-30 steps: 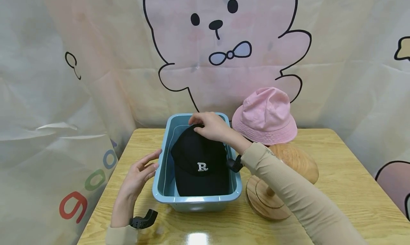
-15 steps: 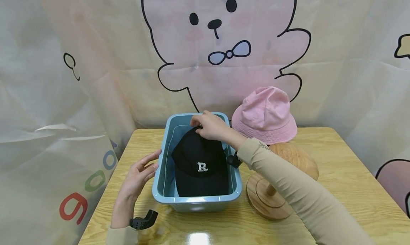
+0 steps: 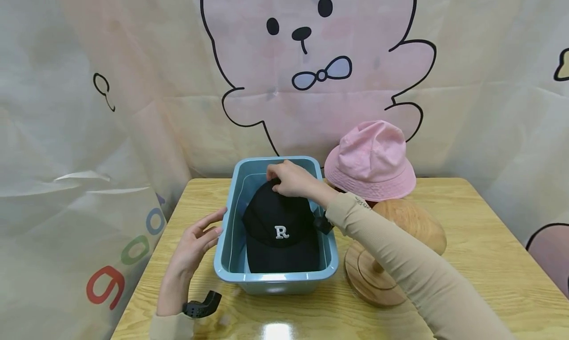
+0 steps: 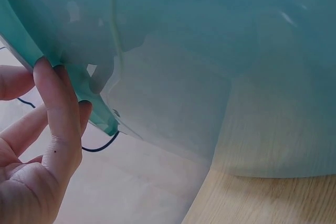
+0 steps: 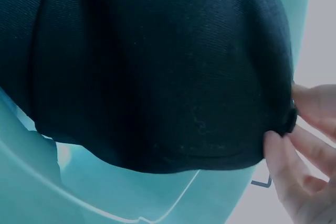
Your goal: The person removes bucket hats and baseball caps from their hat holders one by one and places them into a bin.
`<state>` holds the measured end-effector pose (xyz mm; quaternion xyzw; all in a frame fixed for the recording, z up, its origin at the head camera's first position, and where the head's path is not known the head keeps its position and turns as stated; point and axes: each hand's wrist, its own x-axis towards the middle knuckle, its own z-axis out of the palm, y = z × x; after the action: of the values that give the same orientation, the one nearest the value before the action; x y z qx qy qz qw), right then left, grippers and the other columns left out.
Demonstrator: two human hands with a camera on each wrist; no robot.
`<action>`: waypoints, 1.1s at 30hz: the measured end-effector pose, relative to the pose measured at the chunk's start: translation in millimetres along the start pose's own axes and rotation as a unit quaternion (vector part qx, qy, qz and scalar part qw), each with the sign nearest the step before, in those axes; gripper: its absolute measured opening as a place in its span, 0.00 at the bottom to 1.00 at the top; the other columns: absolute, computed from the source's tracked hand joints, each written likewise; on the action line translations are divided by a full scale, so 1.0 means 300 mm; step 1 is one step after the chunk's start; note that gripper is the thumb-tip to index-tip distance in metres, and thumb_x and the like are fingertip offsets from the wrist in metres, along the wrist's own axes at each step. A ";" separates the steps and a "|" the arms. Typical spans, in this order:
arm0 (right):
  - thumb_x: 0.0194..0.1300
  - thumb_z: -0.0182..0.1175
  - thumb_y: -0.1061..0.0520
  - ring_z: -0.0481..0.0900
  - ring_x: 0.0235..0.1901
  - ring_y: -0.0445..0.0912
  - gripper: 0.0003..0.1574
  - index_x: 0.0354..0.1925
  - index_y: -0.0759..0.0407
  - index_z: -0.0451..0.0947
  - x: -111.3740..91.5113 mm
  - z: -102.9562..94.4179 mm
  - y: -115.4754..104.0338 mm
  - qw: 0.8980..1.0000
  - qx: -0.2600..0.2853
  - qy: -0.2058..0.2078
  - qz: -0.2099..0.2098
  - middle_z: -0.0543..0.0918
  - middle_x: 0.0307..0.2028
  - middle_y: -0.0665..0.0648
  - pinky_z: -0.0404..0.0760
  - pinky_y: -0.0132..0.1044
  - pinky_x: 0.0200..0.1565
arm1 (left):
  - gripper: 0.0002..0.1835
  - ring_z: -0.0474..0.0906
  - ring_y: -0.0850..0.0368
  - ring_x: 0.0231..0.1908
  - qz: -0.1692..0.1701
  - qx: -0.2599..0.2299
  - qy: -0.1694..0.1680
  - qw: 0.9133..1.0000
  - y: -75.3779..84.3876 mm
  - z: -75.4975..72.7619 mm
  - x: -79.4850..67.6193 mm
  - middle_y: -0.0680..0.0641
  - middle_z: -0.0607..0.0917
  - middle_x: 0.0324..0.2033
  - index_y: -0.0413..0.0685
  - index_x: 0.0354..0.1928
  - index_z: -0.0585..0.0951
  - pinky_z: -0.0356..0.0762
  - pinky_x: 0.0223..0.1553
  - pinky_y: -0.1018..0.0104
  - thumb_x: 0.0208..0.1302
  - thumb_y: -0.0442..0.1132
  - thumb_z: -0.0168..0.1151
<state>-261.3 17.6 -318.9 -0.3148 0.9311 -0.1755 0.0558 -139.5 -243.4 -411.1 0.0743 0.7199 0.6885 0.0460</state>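
A black baseball cap (image 3: 281, 216) with a white letter R on its front lies inside a light blue plastic basin (image 3: 276, 276), brim towards me. At the cap's far edge, my right hand (image 3: 294, 179) pinches the fabric between thumb and fingers. The right wrist view shows the pinched cloth of the cap (image 5: 173, 77) up close, with the right hand (image 5: 310, 166) at its edge. My left hand (image 3: 191, 241) touches the basin's left rim with nearly straight fingers. In the left wrist view these fingertips (image 4: 44, 69) lie against the rim.
A pink bucket hat (image 3: 372, 159) sits behind and right of the basin. Next to it is a wooden hat stand (image 3: 375, 280) with a round base and a rounded wooden head (image 3: 413, 221), partly covered by my right sleeve. All stand on a wooden table (image 3: 471, 261) before a printed curtain.
My right hand has moved slightly towards me, keeping its pinch on the cap's far edge. The cap has shifted little. My left hand stays at the rim.
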 end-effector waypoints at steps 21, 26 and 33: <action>0.59 0.68 0.52 0.47 0.75 0.56 0.42 0.69 0.51 0.63 -0.032 0.054 -0.035 0.988 -0.025 -0.150 -0.036 0.50 0.75 0.60 0.57 0.51 0.72 | 0.27 0.81 0.67 0.49 0.007 -0.006 -0.006 1.000 0.000 0.000 0.003 0.60 0.76 0.56 0.34 0.68 0.64 0.79 0.50 0.72 0.69 0.35 0.55; 0.59 0.68 0.51 0.44 0.76 0.55 0.42 0.69 0.51 0.63 -0.030 0.065 -0.039 0.984 -0.049 -0.171 -0.025 0.50 0.75 0.59 0.53 0.51 0.73 | 0.27 0.81 0.67 0.50 0.003 0.002 -0.001 1.000 0.003 0.002 0.002 0.58 0.75 0.55 0.36 0.68 0.65 0.78 0.51 0.73 0.69 0.36 0.55; 0.60 0.67 0.51 0.42 0.76 0.55 0.42 0.69 0.49 0.62 -0.030 0.058 -0.040 0.982 -0.048 -0.182 -0.015 0.48 0.76 0.57 0.52 0.51 0.74 | 0.27 0.80 0.67 0.50 0.005 0.012 -0.004 1.000 0.001 0.000 -0.004 0.57 0.75 0.56 0.37 0.68 0.66 0.78 0.51 0.73 0.70 0.37 0.55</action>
<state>-243.6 9.1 -330.8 -0.3582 0.9078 -0.0710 0.2064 -138.2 -243.7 -410.8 0.0812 0.7274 0.6799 0.0446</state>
